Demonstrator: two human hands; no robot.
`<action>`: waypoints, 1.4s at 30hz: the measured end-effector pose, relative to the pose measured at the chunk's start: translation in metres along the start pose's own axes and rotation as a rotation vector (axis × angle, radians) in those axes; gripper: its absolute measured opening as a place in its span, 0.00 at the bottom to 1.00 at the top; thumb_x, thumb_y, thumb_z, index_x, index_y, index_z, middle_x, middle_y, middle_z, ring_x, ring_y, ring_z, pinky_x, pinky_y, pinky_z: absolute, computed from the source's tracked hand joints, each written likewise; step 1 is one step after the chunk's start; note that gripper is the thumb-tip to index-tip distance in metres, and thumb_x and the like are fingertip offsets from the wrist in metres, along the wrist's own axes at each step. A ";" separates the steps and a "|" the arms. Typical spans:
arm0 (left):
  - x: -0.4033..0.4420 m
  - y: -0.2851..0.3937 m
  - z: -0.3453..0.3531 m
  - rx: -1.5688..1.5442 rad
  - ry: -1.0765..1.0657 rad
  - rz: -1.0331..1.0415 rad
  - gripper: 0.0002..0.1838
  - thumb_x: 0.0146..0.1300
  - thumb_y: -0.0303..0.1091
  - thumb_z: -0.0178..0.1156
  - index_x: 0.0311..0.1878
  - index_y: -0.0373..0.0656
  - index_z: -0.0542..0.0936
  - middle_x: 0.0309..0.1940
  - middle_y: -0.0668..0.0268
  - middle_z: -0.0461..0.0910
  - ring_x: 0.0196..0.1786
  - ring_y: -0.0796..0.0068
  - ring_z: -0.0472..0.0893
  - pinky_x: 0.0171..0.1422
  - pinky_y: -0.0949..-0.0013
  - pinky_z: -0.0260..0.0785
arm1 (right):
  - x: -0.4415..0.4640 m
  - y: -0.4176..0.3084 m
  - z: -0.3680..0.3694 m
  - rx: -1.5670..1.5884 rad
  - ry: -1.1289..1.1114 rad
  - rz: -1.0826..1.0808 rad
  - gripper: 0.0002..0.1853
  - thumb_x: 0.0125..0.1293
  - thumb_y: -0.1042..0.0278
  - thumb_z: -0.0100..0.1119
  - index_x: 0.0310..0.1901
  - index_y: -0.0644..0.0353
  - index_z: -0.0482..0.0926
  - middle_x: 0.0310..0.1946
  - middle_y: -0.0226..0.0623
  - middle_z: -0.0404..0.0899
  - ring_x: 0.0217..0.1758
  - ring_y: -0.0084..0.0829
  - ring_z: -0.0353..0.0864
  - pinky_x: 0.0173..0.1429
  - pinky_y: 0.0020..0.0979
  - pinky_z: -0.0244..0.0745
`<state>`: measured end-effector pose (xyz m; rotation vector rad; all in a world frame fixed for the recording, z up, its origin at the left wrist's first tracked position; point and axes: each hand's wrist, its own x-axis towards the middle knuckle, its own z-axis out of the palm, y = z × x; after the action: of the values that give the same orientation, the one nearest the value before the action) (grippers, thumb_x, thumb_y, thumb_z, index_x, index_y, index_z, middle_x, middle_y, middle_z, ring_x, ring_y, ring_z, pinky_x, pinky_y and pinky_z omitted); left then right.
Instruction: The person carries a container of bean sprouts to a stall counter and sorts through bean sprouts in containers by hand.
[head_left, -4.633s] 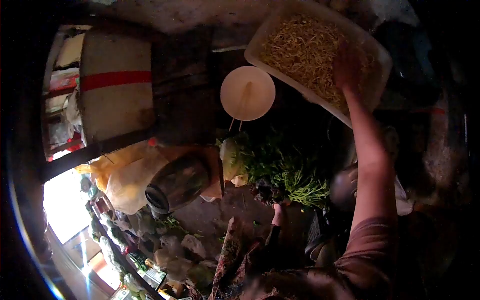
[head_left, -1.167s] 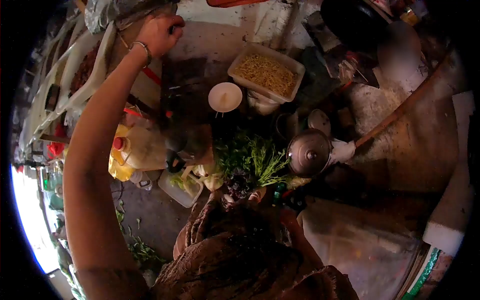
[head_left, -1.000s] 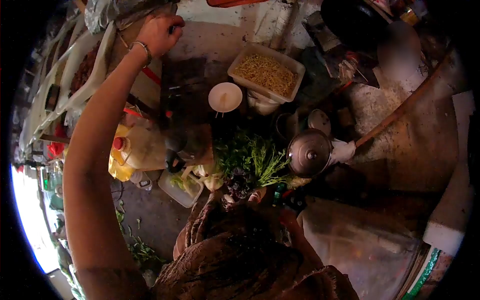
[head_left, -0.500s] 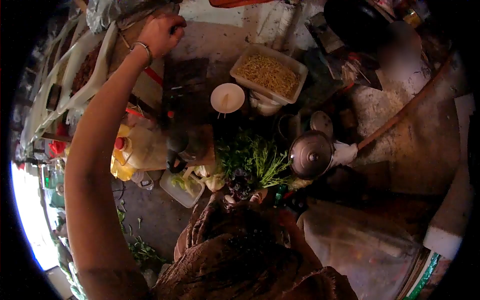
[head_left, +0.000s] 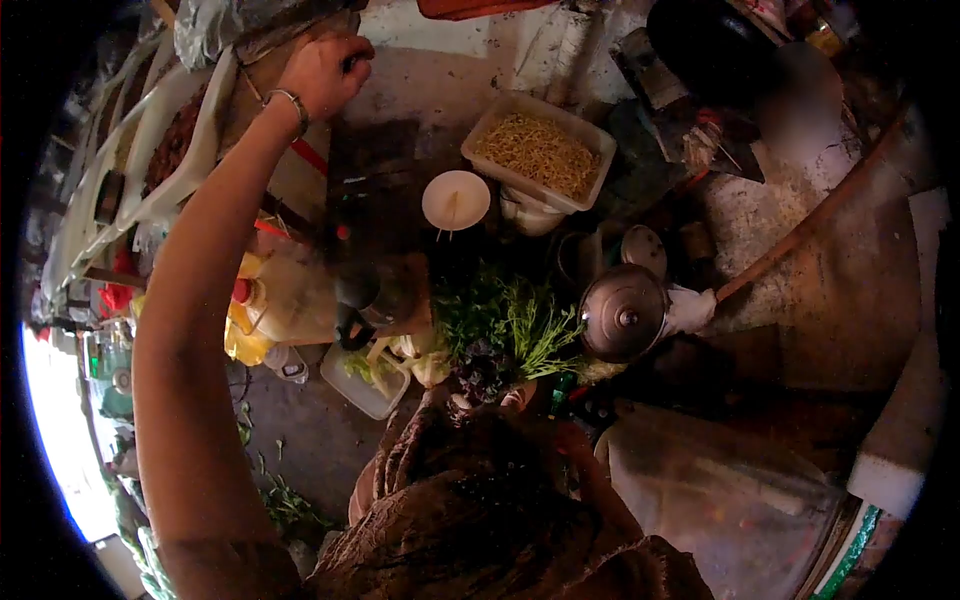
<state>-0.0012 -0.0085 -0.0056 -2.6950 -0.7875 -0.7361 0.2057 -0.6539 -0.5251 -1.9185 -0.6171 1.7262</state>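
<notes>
My left hand [head_left: 325, 75] is raised at the upper left, with a bracelet [head_left: 290, 105] round the wrist. Its fingers are curled closed, and a small dark patch shows between them; what they hold, if anything, I cannot make out. Close beside it is a grey plastic bag [head_left: 205, 30]. My right hand does not show. Below, in front of me, lie leafy greens [head_left: 535, 330]. Beyond them are a white bowl [head_left: 455, 200] with thin sticks across it and a plastic tub [head_left: 540, 155] full of bean sprouts.
A lidded metal pot [head_left: 625, 315] stands right of the greens. An oil jug [head_left: 270, 300] is at the left, near a clear container [head_left: 365, 380] with cut vegetables. A black wok [head_left: 710, 50] sits at the upper right. A long wooden pole [head_left: 815, 215] slants across the right side.
My left forearm has shifted very slightly to the right. The hand stays closed at about the same place, and the objects around have not moved.
</notes>
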 end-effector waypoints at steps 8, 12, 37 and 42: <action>0.001 -0.005 0.003 0.068 -0.004 -0.002 0.11 0.56 0.38 0.57 0.40 0.47 0.82 0.32 0.58 0.82 0.39 0.57 0.81 0.49 0.60 0.71 | 0.001 0.001 0.002 0.001 -0.004 -0.010 0.26 0.58 0.62 0.61 0.58 0.52 0.66 0.38 0.29 0.75 0.37 0.25 0.73 0.33 0.30 0.69; -0.001 -0.001 0.002 0.037 -0.062 -0.043 0.12 0.58 0.36 0.56 0.43 0.46 0.81 0.38 0.58 0.81 0.41 0.54 0.79 0.52 0.58 0.69 | -0.006 0.002 0.003 -0.003 -0.009 -0.011 0.27 0.58 0.62 0.62 0.59 0.52 0.66 0.38 0.29 0.75 0.37 0.25 0.73 0.33 0.30 0.69; 0.000 0.010 -0.006 0.029 -0.097 -0.122 0.11 0.57 0.37 0.56 0.41 0.46 0.81 0.43 0.62 0.80 0.48 0.59 0.77 0.57 0.58 0.63 | -0.046 0.028 0.031 0.047 -0.028 0.036 0.31 0.58 0.59 0.63 0.63 0.49 0.62 0.40 0.27 0.73 0.38 0.23 0.71 0.31 0.28 0.67; -0.001 0.010 -0.006 0.076 -0.044 -0.046 0.11 0.56 0.36 0.56 0.40 0.46 0.82 0.42 0.61 0.81 0.48 0.60 0.77 0.58 0.59 0.62 | -0.042 0.021 0.033 0.061 -0.019 0.031 0.32 0.58 0.58 0.63 0.63 0.49 0.61 0.40 0.27 0.73 0.38 0.23 0.71 0.31 0.28 0.67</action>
<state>0.0012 -0.0194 -0.0021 -2.6417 -0.8719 -0.6455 0.1688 -0.6948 -0.5085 -1.8816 -0.5381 1.7635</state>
